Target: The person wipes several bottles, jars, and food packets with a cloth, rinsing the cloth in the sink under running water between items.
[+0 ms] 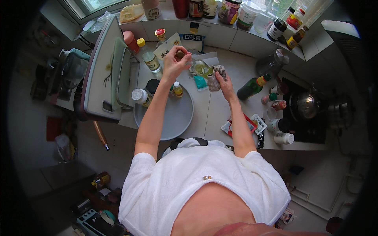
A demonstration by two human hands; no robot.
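Observation:
A glass bottle with yellowish liquid (201, 68) is tilted between my hands above the counter. My left hand (176, 61) is closed around its dark cap end. My right hand (225, 84) grips a crumpled patterned cloth (214, 79) against the bottle's other end. Below the bottle lies a small teal packet (200, 82). Behind it, a bag with printed writing (192, 41) leans on the tiled wall. A yellow-capped bottle (150, 57) stands left of my left hand. Nearer to me is a round grey tray (178, 118) with several small bottles and jars on it.
Cutting boards (99, 70) stand upright at the left. Right of my right hand are a green glass bottle (252, 87), several seasoning jars and a metal kettle (305, 103) on the black hob. Packets (259, 124) lie by my right forearm. Jars and bottles line the windowsill (212, 25).

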